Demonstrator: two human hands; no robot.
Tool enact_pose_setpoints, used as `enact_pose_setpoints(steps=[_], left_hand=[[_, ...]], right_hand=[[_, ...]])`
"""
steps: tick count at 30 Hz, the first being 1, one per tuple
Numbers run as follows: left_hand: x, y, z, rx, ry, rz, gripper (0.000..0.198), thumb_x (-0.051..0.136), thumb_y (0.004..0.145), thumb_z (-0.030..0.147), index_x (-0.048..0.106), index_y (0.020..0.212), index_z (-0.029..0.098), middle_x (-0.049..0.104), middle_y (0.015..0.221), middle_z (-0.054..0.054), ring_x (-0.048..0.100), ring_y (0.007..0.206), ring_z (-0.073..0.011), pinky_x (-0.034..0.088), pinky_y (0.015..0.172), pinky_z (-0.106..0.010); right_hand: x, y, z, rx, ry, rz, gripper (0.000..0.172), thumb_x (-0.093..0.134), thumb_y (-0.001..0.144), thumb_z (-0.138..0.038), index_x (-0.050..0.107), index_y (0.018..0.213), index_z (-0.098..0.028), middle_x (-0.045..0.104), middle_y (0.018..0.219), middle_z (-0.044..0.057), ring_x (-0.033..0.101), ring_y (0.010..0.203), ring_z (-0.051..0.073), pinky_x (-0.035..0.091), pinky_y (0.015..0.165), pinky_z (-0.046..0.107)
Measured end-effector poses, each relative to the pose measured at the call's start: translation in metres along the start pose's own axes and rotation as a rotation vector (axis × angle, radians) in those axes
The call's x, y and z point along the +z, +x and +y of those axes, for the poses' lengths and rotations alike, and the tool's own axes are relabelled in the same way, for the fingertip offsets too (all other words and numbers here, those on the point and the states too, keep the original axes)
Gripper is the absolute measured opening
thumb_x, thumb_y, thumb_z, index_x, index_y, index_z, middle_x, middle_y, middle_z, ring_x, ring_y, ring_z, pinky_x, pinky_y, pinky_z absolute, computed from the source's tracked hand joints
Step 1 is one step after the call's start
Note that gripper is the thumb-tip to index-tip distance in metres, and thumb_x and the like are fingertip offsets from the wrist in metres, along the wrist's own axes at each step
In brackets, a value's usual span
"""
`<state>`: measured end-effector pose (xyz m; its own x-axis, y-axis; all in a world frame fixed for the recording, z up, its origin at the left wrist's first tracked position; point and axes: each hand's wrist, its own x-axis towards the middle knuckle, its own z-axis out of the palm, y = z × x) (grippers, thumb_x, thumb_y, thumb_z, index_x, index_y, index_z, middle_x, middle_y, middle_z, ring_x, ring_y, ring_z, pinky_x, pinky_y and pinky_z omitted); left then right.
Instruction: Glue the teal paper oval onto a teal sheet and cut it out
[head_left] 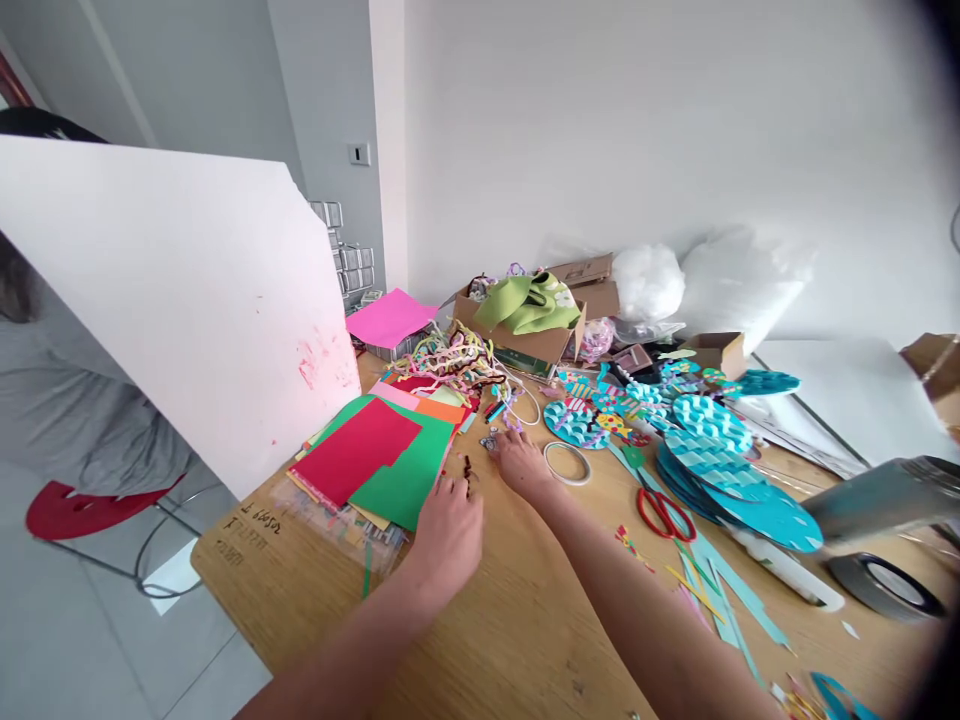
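My left hand [452,525] is closed near the middle of the table, its fingers curled round a dark brown, twisted pipe cleaner [469,468] that sticks up past the fingertips. Ahead and to the right, my right hand [520,460] reaches down with its fingers bent together at a small grey-and-white patterned item [489,441]; its fingertips are partly hidden. A white tape roll [568,463] lies just right of that wrist. Red and green paper sheets [405,470] are stacked beside my left hand. A tangle of coloured pipe cleaners [461,358] lies behind both hands.
Red-handled scissors [665,512], blue woven paper discs [739,490] and paper strips [720,580] cover the right side. A cardboard box [517,340] with green felt stands behind. At left, a large white board [187,300] partly hides a seated person [82,390].
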<state>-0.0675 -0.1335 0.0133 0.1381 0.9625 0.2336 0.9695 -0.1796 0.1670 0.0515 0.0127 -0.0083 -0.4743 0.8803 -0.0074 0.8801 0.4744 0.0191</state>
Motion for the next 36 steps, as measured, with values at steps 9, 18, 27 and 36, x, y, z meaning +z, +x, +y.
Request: enact_pose_setpoints(steps=[9,18,27,36], left_hand=[[0.021,0.046,-0.009,-0.143,0.065,-0.096,0.031,0.038,0.085,-0.002,0.064,0.100,0.007,0.067,0.097,-0.017,0.066,0.096,-0.0235,0.051,0.081,-0.031],[-0.020,0.111,-0.057,-0.274,0.096,-0.007,0.027,0.042,0.087,0.005,0.060,0.105,0.011,0.066,0.100,-0.015,0.064,0.096,-0.0231,0.049,0.082,-0.030],[-0.005,0.093,-0.041,0.073,-0.050,-0.214,0.048,0.070,0.076,0.031,0.056,0.120,0.019,0.060,0.124,-0.008,0.052,0.119,-0.0238,0.039,0.102,-0.031],[0.028,0.078,-0.023,0.279,-0.138,-0.399,0.047,0.069,0.072,0.019,0.058,0.118,0.019,0.061,0.120,-0.010,0.053,0.117,-0.0265,0.039,0.100,-0.036]], right_hand=[[-0.009,-0.053,-0.001,-0.151,0.042,-0.080,0.026,0.050,0.089,-0.017,0.060,0.114,-0.015,0.061,0.112,0.013,0.053,0.106,0.025,0.040,0.088,0.031],[-0.008,-0.067,-0.005,-0.162,0.149,-0.094,0.038,0.058,0.085,-0.019,0.057,0.122,-0.013,0.058,0.117,0.015,0.051,0.110,0.027,0.039,0.093,0.034],[-0.003,-0.076,0.008,-0.100,0.302,-0.071,0.048,0.064,0.081,-0.024,0.054,0.126,-0.010,0.057,0.123,0.016,0.047,0.116,0.028,0.035,0.099,0.034],[-0.006,-0.091,0.009,-0.019,0.372,-0.063,0.050,0.071,0.074,-0.021,0.058,0.121,-0.010,0.060,0.114,0.015,0.049,0.107,0.027,0.036,0.093,0.033]])
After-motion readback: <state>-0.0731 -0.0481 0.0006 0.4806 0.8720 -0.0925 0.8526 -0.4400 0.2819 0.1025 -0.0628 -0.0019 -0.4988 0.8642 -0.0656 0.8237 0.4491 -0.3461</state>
